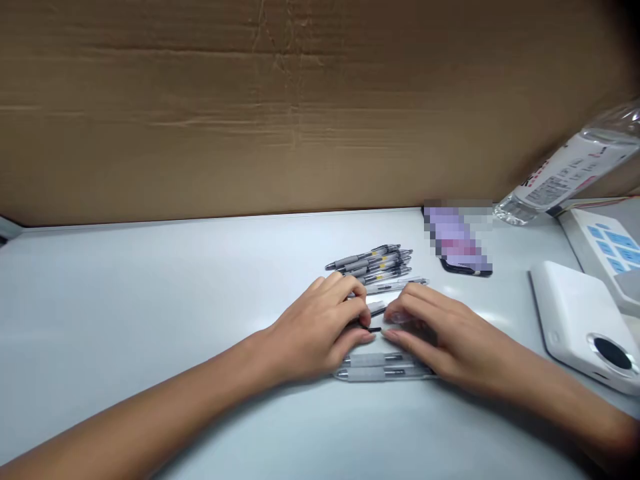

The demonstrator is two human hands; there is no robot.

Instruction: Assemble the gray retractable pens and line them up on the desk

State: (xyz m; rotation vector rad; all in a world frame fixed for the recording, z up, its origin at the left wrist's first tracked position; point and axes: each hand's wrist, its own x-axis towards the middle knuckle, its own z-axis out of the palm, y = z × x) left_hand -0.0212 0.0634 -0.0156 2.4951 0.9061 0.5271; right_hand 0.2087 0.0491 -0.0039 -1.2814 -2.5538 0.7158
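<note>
As left hand (pixel 313 327) and right hand (pixel 435 340) curled half-closed, fingertips met around small black pen part (pixel 374 329); could not tell whether either pinched it. Fingertip-only contact, wrists low on table: steady approach for part this small. White pen piece (pixel 375 307) lay just above. Two grey pens (pixel 383 369) lay just below hands, pile of grey pens (pixel 370 263) beyond, phone (pixel 465 267) farther right.

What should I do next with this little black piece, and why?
Probably pinch the small black piece more firmly between your left hand and right hand before moving it: it looks thin, and both hands only just reach it.
</note>
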